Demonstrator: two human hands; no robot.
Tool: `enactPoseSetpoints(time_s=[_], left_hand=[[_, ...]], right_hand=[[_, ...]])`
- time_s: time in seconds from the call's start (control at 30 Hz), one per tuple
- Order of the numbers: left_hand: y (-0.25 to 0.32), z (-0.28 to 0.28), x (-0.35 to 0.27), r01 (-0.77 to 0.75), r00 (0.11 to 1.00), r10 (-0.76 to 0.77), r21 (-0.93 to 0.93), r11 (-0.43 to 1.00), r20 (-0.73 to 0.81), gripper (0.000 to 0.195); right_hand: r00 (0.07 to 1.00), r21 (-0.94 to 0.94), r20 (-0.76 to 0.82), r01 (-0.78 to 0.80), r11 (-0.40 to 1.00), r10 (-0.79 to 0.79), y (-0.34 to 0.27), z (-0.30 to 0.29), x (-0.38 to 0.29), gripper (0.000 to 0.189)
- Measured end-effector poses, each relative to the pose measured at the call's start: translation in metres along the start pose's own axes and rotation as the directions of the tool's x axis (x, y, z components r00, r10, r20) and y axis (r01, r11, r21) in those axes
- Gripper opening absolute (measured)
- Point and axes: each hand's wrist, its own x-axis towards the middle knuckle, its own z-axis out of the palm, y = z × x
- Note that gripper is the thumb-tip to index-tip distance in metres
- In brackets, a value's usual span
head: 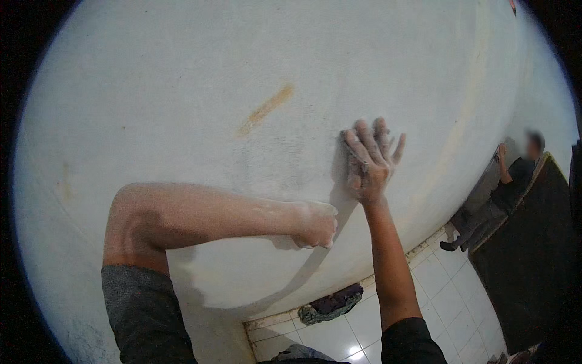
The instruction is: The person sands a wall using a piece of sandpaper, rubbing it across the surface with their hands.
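Note:
A pale painted wall (pixel 182 91) fills most of the view. My right hand (pixel 373 159), coated in white dust, reaches up at the wall with its fingers spread. Whatever may be under its palm and fingers is hidden. Lower and to the left, my left hand (pixel 316 225) is curled into a fist near the wall, also dusty, its forearm lying level across the view. No object shows in the fist. Left of my right hand, the wall bears an orange-brown streak (pixel 268 109), with a grey scuffed patch (pixel 282 159) below it.
A bundle of dark cloth (pixel 332 304) lies on the white tiled floor (pixel 327 330) at the wall's foot. To the right, another person (pixel 514 182) has a raised hand at the wall. A large dark panel (pixel 532 264) stands beside that person.

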Motion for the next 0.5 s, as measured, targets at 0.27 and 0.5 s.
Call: enactPoseSetpoints(time_s=[0.27,0.5], left_hand=[[-0.013,0.005,0.006,0.045,0.998,-0.037,-0.156,0.987,0.054,0.013],[-0.007,0.001,-0.004,-0.016,0.993,0.007,0.075,0.997,0.122,0.015]], right_hand=[[0.996,0.178,-0.078,-0.035,0.983,0.050,-0.044,0.021,0.001,0.039],[0.901,0.128,-0.239,-0.341,0.931,0.363,0.064,0.013,0.009,0.041]])
